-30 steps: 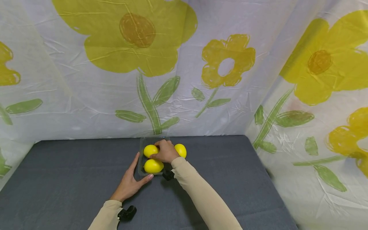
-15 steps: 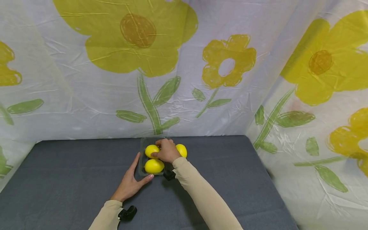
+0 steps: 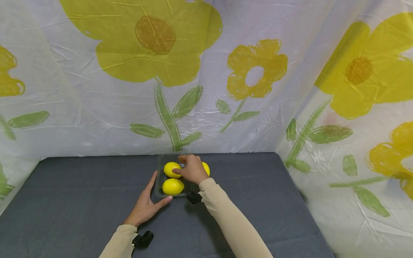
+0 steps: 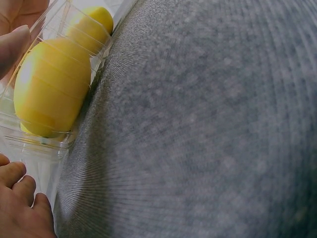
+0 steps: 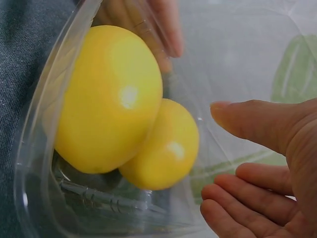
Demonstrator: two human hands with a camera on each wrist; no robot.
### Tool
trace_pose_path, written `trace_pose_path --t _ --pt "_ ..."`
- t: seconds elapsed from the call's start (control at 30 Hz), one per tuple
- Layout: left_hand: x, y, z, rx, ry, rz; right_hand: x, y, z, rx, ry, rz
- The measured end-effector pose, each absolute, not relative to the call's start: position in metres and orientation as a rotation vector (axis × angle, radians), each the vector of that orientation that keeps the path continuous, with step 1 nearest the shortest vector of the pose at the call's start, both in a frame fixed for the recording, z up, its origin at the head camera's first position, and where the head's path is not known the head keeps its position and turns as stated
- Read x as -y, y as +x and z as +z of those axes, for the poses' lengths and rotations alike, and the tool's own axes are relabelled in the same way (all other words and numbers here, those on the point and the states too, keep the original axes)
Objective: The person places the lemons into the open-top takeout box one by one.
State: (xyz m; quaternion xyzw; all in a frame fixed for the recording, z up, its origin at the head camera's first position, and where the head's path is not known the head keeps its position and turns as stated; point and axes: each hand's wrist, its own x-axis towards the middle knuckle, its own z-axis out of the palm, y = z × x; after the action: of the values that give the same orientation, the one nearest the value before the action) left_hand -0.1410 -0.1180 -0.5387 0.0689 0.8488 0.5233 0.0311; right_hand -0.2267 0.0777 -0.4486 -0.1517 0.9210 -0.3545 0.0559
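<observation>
A clear plastic container (image 3: 168, 158) sits at the back of the table with two yellow lemons inside, a front lemon (image 3: 172, 186) and a back lemon (image 3: 171, 170). My left hand (image 3: 145, 206) touches it with spread fingers, the thumb at the front edge and the other fingers along the left side. Over the container's right part is my right hand (image 3: 193, 170), thumb and fingers apart. The right wrist view shows nothing between its thumb (image 5: 247, 119) and fingers. Another lemon (image 3: 206, 168) lies to the right, mostly hidden behind that hand.
Dark grey cloth covers the table (image 3: 80, 193). A white curtain (image 3: 106, 104) printed with yellow flowers hangs right behind the back edge and along the right side. Black wrist cameras (image 3: 143, 239) stick out from the sleeves.
My right hand has drawn a little to the right, showing more of the back lemon, which has shifted slightly right. It now covers more of the lemon beyond. My left hand keeps its place.
</observation>
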Motion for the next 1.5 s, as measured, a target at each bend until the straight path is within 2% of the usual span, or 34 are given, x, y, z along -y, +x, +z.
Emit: trace_pose_path --t 0.37,0.93,1.5 --pt "0.117 -0.140 -0.539 -2.629 0.240 1.631 -0.107 -0.217 -0.446 -2.841 -0.485 -1.338" --pt "0.118 -0.139 -0.540 -2.644 0.225 1.604 -0.160 -0.207 -0.464 -3.005 -0.224 -1.489" --pt "0.118 -0.140 -0.536 -2.661 0.216 1.568 -0.152 -0.206 -0.491 -2.996 0.030 -1.355"
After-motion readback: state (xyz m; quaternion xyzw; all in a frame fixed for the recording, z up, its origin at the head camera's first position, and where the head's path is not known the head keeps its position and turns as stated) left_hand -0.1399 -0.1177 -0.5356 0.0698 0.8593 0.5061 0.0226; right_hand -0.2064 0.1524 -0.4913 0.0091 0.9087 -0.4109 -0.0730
